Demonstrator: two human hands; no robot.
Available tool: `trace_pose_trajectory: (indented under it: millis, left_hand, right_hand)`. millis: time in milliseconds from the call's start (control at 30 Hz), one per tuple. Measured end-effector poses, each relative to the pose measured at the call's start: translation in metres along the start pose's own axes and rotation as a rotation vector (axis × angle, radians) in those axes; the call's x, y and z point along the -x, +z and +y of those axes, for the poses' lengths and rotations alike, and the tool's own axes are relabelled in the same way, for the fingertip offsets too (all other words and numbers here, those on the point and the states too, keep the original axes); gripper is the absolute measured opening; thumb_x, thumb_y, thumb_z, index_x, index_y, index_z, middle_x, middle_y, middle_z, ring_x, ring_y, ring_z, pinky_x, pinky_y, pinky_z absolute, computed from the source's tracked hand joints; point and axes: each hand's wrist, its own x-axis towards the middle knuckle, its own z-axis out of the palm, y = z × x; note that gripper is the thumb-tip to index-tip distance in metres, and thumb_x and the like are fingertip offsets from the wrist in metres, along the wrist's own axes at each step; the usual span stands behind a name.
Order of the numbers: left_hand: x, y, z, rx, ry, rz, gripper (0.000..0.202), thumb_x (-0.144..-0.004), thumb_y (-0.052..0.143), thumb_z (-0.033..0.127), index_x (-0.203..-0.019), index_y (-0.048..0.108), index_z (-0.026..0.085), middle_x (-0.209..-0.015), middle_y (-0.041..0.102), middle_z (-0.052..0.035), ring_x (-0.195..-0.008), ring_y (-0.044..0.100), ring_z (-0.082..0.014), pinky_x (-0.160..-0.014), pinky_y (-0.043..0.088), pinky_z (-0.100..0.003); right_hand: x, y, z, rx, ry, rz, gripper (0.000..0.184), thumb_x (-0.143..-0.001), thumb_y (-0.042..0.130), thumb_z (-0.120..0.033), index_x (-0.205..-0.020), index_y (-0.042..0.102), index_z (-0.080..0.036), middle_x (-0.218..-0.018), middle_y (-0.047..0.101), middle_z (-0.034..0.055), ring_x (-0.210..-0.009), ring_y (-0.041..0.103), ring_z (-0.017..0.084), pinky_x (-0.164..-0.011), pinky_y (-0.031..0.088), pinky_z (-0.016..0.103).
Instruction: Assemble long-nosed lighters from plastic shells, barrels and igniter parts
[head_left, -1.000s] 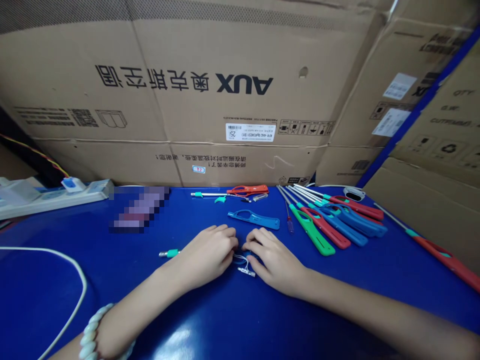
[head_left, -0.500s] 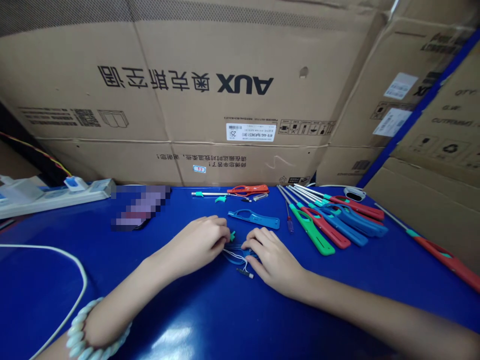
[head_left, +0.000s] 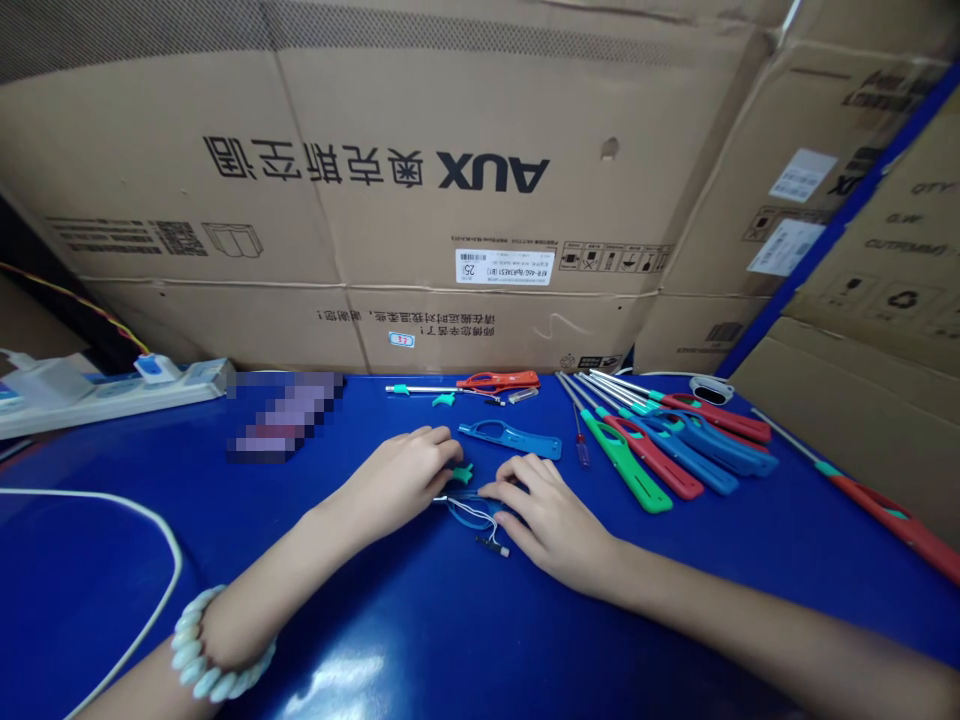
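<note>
The blue half-shell of a long-reach lighter (head_left: 471,516) lies on the table between my hands. White wires (head_left: 471,508) cross it to a small black igniter part (head_left: 491,546) at its near side. My left hand (head_left: 405,472) is closed at the shell's left end, its fingertips on a green trigger (head_left: 463,474). Below the left thumb, the end of a metal tube (head_left: 440,498) shows; the rest is hidden under the hand. My right hand (head_left: 559,520) curls its thumb and fingers around the shell's right part, which it mostly covers.
Behind lies another blue half-shell (head_left: 514,440), and an opened red lighter (head_left: 499,382) with loose parts. Several lighters (head_left: 634,465) and a screwdriver (head_left: 582,450) lie at right. A power strip (head_left: 180,385), phone-like object (head_left: 289,410) and white cable (head_left: 169,540) are left; cardboard (head_left: 375,230) stands behind.
My left hand has lifted slightly, and more of the green trigger and the metal tube's end now show. The right hand keeps nearly the same place on the shell.
</note>
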Motion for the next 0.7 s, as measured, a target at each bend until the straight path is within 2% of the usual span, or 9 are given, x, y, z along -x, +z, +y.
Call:
trace_pose_trajectory:
  millis: [100,200,300,500,567,700]
  left_hand:
    - [-0.0023,0.0074,0.0001,-0.028,0.029,0.002,0.015,-0.091,0.048,0.015,-0.099,0.061,0.019,-0.096,0.06,-0.0045,-0.09,0.059,-0.0189,-0.073,0.046,-0.027]
    - [-0.0038,0.0104,0.0014,-0.056,0.043,-0.006,0.016,-0.092,0.046,0.014,-0.094,0.061,0.018,-0.095,0.06,-0.0046,-0.088,0.059,-0.0185,-0.071,0.045,-0.026]
    - [-0.0042,0.0095,0.0021,-0.056,0.039,-0.013,0.016,-0.091,0.047,0.014,-0.093,0.062,0.019,-0.094,0.061,-0.004,-0.088,0.059,-0.0183,-0.07,0.045,-0.025]
    - [-0.0043,0.0054,0.0057,-0.076,0.019,-0.046,0.016,-0.09,0.047,0.012,-0.089,0.062,0.016,-0.09,0.062,-0.0051,-0.084,0.06,-0.0184,-0.068,0.045,-0.026]
    - [-0.0042,0.0039,0.0072,-0.086,0.02,-0.05,0.016,-0.091,0.047,0.012,-0.088,0.062,0.016,-0.089,0.062,-0.0052,-0.083,0.06,-0.0182,-0.068,0.045,-0.025]
    - [-0.0039,0.0021,0.0085,-0.094,0.033,-0.058,0.017,-0.09,0.046,0.011,-0.087,0.062,0.016,-0.087,0.063,-0.0052,-0.082,0.061,-0.0182,-0.067,0.045,-0.026]
  right_hand:
    - [-0.0002,-0.0051,-0.0023,0.011,-0.008,0.005,0.01,-0.091,0.05,-0.019,-0.092,0.06,-0.017,-0.094,0.056,0.0068,-0.088,0.046,0.02,-0.077,0.037,0.034]
    - [0.0008,-0.0082,-0.0041,0.035,-0.044,-0.043,0.013,-0.087,0.058,-0.027,-0.079,0.058,-0.017,-0.085,0.055,0.0045,-0.083,0.046,0.019,-0.076,0.034,0.034]
    - [0.002,-0.0097,-0.005,0.063,-0.077,-0.075,0.018,-0.083,0.064,-0.034,-0.078,0.059,-0.017,-0.084,0.055,0.0042,-0.083,0.046,0.019,-0.076,0.033,0.034]
    - [0.0033,-0.0094,-0.0073,0.11,-0.139,-0.124,0.028,-0.082,0.064,-0.044,-0.081,0.06,-0.016,-0.086,0.056,0.0053,-0.084,0.046,0.02,-0.075,0.032,0.035]
    - [0.0036,-0.0087,-0.0083,0.122,-0.145,-0.139,0.025,-0.083,0.064,-0.04,-0.081,0.059,-0.016,-0.087,0.056,0.0053,-0.083,0.046,0.02,-0.074,0.032,0.034]
    - [0.0027,-0.0111,-0.0086,0.121,-0.138,-0.111,0.012,-0.087,0.055,-0.023,-0.077,0.057,-0.017,-0.084,0.055,0.0048,-0.08,0.045,0.018,-0.072,0.031,0.033]
